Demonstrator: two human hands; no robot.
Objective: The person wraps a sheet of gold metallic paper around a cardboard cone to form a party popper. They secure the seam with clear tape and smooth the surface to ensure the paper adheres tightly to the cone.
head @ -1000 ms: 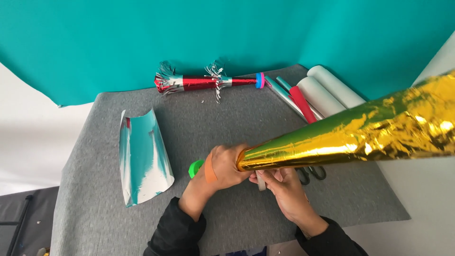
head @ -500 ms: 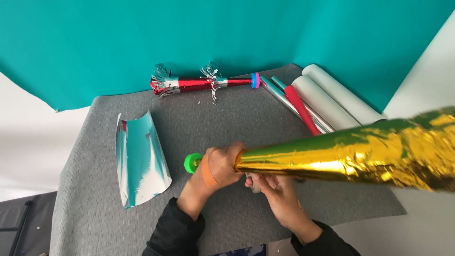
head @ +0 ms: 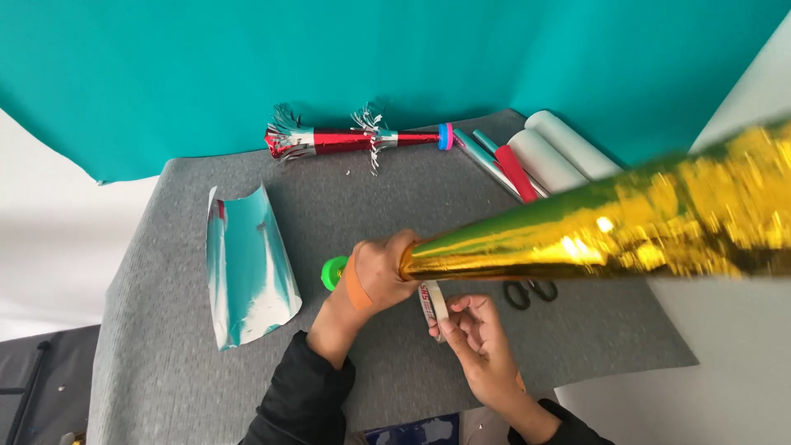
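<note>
Grey felt mat; left hand clasps gold foil cone; right hand pinches tape roll.

Bare grey mat lies open beside the curled foil sheet.

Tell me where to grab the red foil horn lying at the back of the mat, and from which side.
Probably grip the red foil horn on its bare red shaft between the two silver fringes, coming from above. It lies flat, clear of the rolls, and the fringes look easily crushed.
</note>
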